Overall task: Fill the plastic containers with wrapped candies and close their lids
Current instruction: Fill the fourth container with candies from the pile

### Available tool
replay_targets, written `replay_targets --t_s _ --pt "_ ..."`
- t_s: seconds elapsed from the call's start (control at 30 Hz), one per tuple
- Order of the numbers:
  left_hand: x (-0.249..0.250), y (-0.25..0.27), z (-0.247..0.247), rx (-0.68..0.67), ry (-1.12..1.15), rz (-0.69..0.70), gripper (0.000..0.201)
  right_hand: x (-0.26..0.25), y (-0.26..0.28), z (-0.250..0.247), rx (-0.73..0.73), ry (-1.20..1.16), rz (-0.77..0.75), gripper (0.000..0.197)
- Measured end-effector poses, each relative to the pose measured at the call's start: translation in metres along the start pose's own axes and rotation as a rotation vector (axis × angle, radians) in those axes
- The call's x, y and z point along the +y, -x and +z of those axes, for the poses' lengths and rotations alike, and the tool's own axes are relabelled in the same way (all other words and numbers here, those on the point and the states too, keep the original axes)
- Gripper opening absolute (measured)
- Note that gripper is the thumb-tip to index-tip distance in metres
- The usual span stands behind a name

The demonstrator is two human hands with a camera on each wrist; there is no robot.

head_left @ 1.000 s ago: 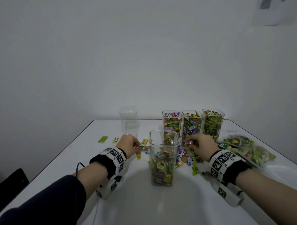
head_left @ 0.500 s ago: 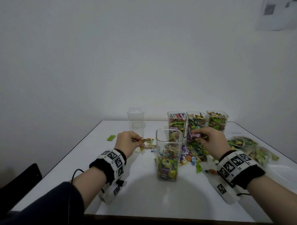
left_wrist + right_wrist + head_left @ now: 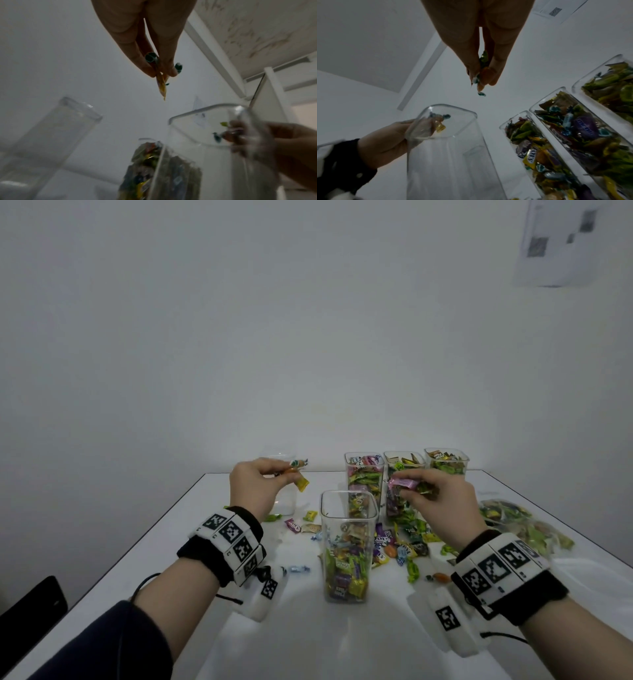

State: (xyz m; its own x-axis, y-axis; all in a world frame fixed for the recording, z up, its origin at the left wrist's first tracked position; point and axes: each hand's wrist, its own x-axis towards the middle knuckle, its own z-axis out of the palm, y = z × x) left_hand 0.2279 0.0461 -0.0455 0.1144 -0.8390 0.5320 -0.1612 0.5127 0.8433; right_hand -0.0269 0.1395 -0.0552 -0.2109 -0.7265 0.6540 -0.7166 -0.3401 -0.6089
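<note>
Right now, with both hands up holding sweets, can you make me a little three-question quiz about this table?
1. True or false: the near clear plastic container is full to the brim.
2. How many filled clear containers stand in the back row?
3. Which hand pinches the pink wrapped candy: A) left hand B) right hand?

Key: 1 false, it is about half full. 2 three. 3 B.
</note>
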Motion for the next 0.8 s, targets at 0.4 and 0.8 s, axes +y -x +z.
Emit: replay_targets --t_s 0.4,0.8 --pt "0.044 0.026 0.031 -0.401 -0.114 0.11 0.021 -0.021 0.002 0.004 0.02 -0.194 -0.022 0.029" --pt "0.034 0.04 0.032 -0.436 -0.197 0.114 0.036 -0.027 0.006 0.01 0.014 -0.309 -0.004 0.027"
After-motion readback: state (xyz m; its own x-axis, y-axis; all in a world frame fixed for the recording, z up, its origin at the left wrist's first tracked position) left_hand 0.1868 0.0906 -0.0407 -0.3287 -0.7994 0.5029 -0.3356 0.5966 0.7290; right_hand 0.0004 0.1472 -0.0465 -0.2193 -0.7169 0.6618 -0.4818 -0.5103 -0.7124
